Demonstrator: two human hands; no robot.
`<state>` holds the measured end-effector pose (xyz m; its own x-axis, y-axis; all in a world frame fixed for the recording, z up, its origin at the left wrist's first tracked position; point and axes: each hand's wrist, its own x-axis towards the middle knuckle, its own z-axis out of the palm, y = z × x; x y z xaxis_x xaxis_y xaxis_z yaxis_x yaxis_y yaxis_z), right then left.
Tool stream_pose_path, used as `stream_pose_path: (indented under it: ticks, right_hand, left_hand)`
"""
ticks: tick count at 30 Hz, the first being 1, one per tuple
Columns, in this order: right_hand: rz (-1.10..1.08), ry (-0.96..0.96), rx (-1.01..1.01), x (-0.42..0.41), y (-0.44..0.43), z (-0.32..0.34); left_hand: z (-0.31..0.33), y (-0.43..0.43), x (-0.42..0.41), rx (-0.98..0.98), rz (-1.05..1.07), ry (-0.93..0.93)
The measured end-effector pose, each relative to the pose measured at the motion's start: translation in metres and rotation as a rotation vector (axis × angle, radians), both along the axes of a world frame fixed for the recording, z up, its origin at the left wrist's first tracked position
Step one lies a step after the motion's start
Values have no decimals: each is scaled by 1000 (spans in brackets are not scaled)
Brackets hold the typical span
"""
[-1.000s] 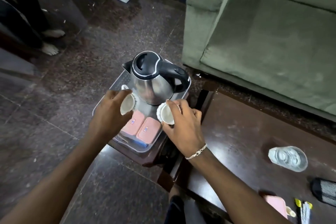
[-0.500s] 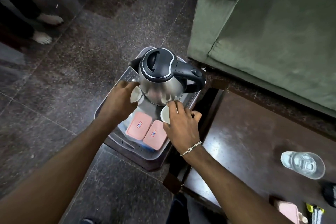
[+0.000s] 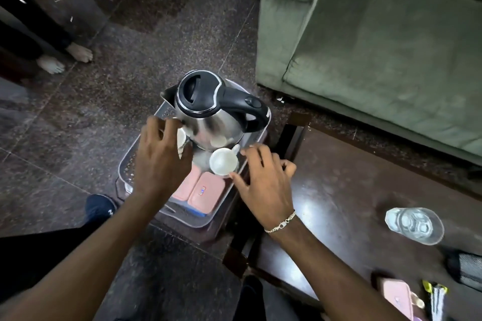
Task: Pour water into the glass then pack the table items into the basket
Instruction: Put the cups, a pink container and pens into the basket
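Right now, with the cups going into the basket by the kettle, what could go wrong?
The white cup sits tilted against the kettle on the pink boxes, so it might roll or chip. The left hand could nudge the kettle. The full glass still waits on the table.

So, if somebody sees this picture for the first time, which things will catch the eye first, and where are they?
The steel electric kettle with its black lid and handle stands out first, upright at the far end of the clear plastic basket. Just in front of it, both hands are spread open: the right hand beside a white cup, the left hand by a second cup. At the right, a glass of water stands on the dark wooden table.
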<state>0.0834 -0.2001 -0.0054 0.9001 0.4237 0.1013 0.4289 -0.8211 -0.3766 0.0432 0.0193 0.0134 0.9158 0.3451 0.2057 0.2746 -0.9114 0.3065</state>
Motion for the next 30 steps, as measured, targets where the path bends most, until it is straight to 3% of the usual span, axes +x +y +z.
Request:
stream_pose_path:
  ticks: [3,7,18,23,30]
  right_hand:
    - [-41,-5,20,2,-42,4]
    - [-107,16,30,2,-109,7]
    - [-385,120,-117,-27,-332,-13]
    - [-451,293,-123,-54,-418,-28]
    - [-445,507,-166,-96,-471,-57]
  left_hand:
    - [8,-47,-1,-20,-86,-91]
    - [8,-120,7,-75,-262,-68]
    - [-26,-348,36,-345,-620,335]
    - [-53,-426,25,-400,-657,501]
    - [-103,-475,-24,-308,-798,805]
